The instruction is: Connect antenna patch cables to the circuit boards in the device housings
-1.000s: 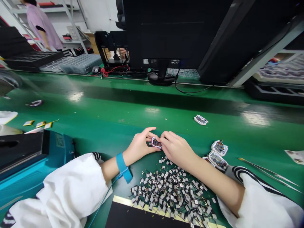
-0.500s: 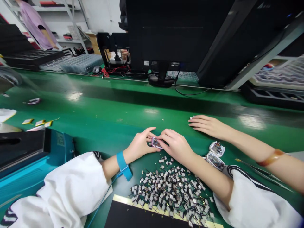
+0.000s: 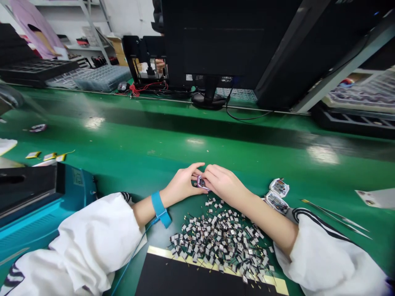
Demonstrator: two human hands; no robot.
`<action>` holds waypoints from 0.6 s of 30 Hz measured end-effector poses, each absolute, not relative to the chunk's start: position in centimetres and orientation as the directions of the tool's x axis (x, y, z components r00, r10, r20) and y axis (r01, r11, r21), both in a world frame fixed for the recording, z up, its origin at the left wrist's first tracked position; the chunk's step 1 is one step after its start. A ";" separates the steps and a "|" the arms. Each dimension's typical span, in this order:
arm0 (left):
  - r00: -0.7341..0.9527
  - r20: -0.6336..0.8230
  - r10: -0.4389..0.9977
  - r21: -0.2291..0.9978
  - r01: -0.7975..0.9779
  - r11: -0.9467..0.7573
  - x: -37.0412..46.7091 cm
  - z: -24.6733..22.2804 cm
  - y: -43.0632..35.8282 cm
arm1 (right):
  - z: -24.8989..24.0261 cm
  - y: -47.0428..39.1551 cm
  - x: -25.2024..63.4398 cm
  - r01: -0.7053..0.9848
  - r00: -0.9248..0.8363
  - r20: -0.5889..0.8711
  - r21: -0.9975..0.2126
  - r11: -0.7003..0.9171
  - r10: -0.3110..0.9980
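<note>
Pink-rimmed board tilted between both hands' fingertips

Place: an electronics assembly line in a factory.
Work surface: a long green conveyor belt running across the bench.
Parts: a heap of tiny components and two small circuit boards lying on the belt.
Tools: tweezers; a blue anti-static wrist strap.
Background: stacked component trays, a monitor, metal shelving, another person at work.
</note>
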State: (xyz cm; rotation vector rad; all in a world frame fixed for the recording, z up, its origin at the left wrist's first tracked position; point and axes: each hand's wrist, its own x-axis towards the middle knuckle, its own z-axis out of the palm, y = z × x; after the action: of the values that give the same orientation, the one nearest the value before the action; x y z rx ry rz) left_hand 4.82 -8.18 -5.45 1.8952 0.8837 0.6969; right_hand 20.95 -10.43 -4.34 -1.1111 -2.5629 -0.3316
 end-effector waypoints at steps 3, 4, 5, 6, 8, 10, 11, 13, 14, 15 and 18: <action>0.577 0.120 0.808 0.887 0.303 -0.349 4.8 -5.3 -8.2 | -3.9 -10.5 20.8 0.724 -0.671 0.374 0.142 0.675 0.641; 0.573 0.129 0.809 0.880 0.309 -0.359 4.8 -5.3 -8.2 | -3.7 -10.6 20.7 0.715 -0.684 0.361 0.155 0.682 0.634; 0.569 0.136 0.811 0.874 0.316 -0.369 4.8 -5.3 -8.2 | -3.6 -10.7 20.6 0.705 -0.696 0.345 0.164 0.690 0.629; 0.567 0.142 0.812 0.869 0.321 -0.376 4.8 -5.2 -8.3 | -3.4 -10.7 20.5 0.695 -0.708 0.329 0.170 0.699 0.625; 0.569 0.146 0.810 0.867 0.320 -0.381 4.9 -5.1 -8.4 | -3.3 -10.8 20.2 0.680 -0.724 0.304 0.167 0.714 0.619; 0.587 0.141 0.797 0.875 0.303 -0.378 5.0 -5.1 -8.5 | -3.3 -10.6 20.3 0.679 -0.723 0.284 0.126 0.723 0.630; 0.599 0.143 0.787 0.875 0.295 -0.384 5.0 -5.0 -8.5 | -3.2 -10.4 20.6 0.685 -0.713 0.278 0.085 0.723 0.644; 0.607 0.162 0.778 0.856 0.306 -0.417 4.8 -5.1 -7.9 | -2.6 -10.0 21.9 0.714 -0.669 0.282 -0.013 0.700 0.688; 0.592 0.181 0.785 0.836 0.328 -0.440 4.6 -5.1 -7.3 | -2.0 -9.8 22.9 0.739 -0.630 0.293 -0.056 0.671 0.719; 0.560 0.204 0.803 0.811 0.363 -0.459 4.3 -5.2 -6.5 | -1.3 -9.8 24.3 0.770 -0.583 0.303 -0.090 0.631 0.754; 0.381 0.249 0.890 0.740 0.518 -0.429 3.1 -5.5 -3.2 | 0.9 -10.4 29.5 0.875 -0.431 0.252 -0.118 0.469 0.867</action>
State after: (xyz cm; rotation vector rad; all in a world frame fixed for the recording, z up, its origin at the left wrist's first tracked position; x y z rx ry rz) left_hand 3.05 -3.23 -5.51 2.0852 1.2059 0.8692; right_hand 29.50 -10.42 0.94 -1.4883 -2.4438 -0.0441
